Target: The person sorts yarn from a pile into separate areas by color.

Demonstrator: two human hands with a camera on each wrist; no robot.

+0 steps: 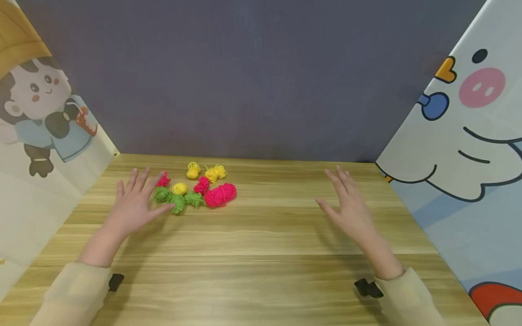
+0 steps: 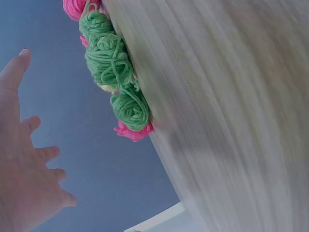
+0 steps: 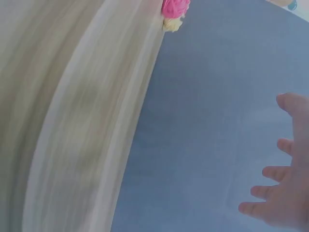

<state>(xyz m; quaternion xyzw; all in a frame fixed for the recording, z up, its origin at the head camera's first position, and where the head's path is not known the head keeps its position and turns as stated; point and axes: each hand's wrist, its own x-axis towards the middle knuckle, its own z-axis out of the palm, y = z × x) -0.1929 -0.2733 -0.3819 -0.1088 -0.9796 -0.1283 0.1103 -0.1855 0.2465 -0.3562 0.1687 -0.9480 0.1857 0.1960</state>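
Note:
Small yarn balls lie grouped on the left far part of the wooden table [image 1: 261,253]. Among them are several green yarn balls [image 1: 178,203], yellow yarn balls [image 1: 180,189] and pink yarn balls [image 1: 220,195]. My left hand [image 1: 134,206] hovers just left of the group, fingers spread, holding nothing; it partly covers one pink ball. In the left wrist view, green yarn [image 2: 108,60] stands beyond the spread fingers. Far to the right, my right hand [image 1: 352,210] is held above the table, fingers extended and nothing in it. The right wrist view shows pink yarn [image 3: 175,7] at the top.
A dark grey panel [image 1: 253,81] rises behind the table. Cartoon-printed panels stand at the left [image 1: 45,136] and at the right [image 1: 456,149]. Small black devices show at the left cuff [image 1: 116,282] and the right cuff [image 1: 369,288].

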